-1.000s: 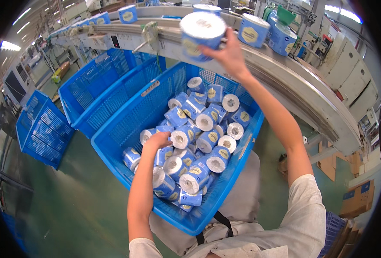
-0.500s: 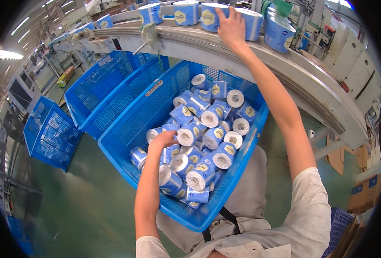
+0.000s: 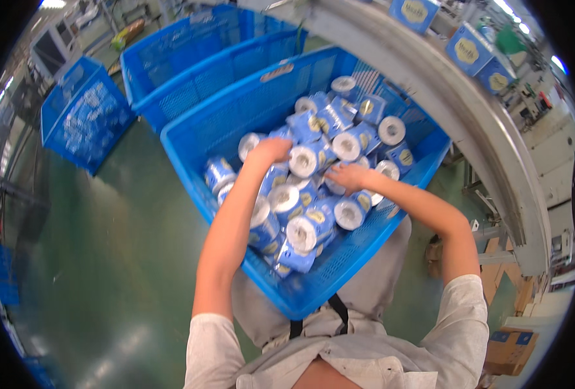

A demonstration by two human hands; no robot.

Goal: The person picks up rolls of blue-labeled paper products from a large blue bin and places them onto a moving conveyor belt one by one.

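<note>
Wrapped toilet rolls (image 3: 300, 233) in blue and white film are heaped in a large blue plastic basket (image 3: 274, 301) in front of me. My left hand (image 3: 275, 150) is in the left part of the heap, fingers curled against a toilet roll (image 3: 303, 161) whose white end faces up. The tips of those fingers are partly hidden. Just to its right, my right hand (image 3: 349, 177) bends down over another toilet roll (image 3: 335, 187), its fingers closed around the upper side. Much of that roll is covered by the hand.
A curved metal conveyor (image 3: 423, 84) runs beyond and right of the basket, carrying larger blue packs (image 3: 472, 48). More blue baskets (image 3: 190, 71) stand at the far left, and a smaller blue crate (image 3: 89, 123) holds wrapped goods. A cardboard box (image 3: 511, 350) sits at lower right.
My right hand has left the pack on the conveyor and come down into the basket. My left hand stays among the rolls. The view has swung, so the basket sits higher in it.
</note>
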